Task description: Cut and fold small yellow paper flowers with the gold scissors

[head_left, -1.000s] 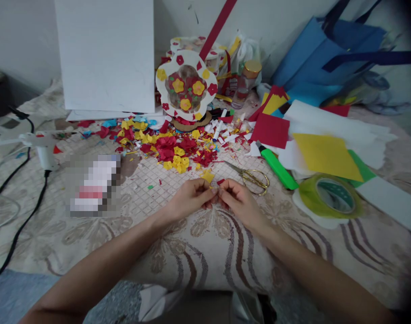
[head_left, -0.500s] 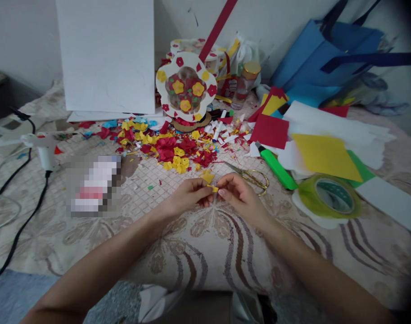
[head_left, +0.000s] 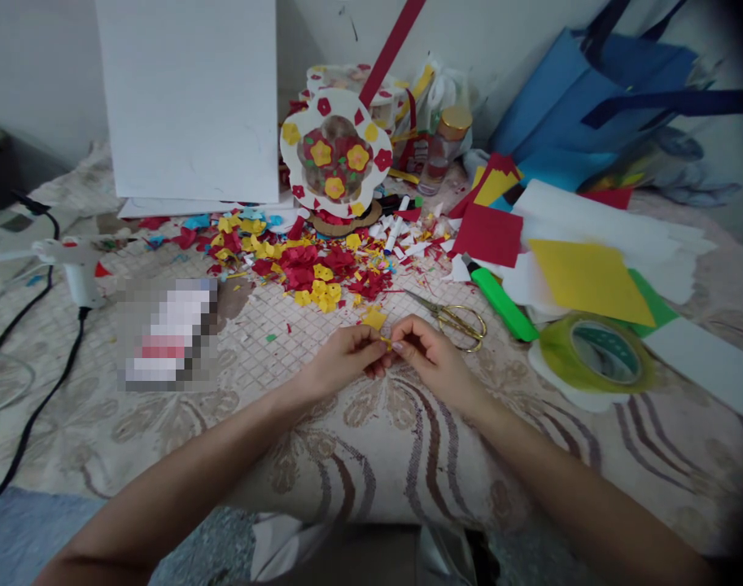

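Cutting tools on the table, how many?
2: gold-handled scissors just beyond the right hand, green utility knife to their right. Others may be hidden under the paper pieces.

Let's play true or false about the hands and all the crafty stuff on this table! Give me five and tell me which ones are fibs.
1. The left hand and right hand meet at a small yellow piece. True.
2. The right hand holds the scissors. False: the scissors lie on the patterned cloth.
3. The green cutter lies left of the tape roll. True.
4. The big bag is red. False: the bag is blue.
5. The loose paper flowers are all green. False: many paper flowers are red or yellow.
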Demonstrator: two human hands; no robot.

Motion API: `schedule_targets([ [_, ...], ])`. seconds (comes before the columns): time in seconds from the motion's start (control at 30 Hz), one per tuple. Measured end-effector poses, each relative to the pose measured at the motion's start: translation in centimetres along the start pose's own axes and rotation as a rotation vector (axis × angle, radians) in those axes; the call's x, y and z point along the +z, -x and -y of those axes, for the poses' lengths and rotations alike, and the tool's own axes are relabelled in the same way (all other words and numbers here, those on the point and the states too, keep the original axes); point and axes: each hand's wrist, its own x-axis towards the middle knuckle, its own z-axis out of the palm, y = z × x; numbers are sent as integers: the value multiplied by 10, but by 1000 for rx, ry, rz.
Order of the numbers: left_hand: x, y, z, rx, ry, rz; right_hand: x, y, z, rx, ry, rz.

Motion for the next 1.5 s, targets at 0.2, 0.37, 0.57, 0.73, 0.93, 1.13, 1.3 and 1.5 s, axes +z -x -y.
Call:
schedule_targets([
  [0.2,-2,-2,1,-90,118,27,0,1,0,35,-51,5],
  [0.37,-4,-3,2,-115,115,36,1,1,3,16,5,-24],
  [0.57,-1,0,3,-14,-46,-4,4,0,3,31,24,-42],
  [0.73,2,-1,8,66,-87,-42,5,-1,2,64,12,-53],
  [0.93,0,-3,4,-25,17,26,2,-2,-1,37,43,-72],
  [1.13,2,-2,6,-16,-26,-22,4,-1,2,4,90,-90],
  [1.3,4,-2,7,-18,-7,-71,10,0,1,24,131,-137],
  [1.5,4,-1,8,4,51,-65,15,-2,-2,74,-118,-193],
])
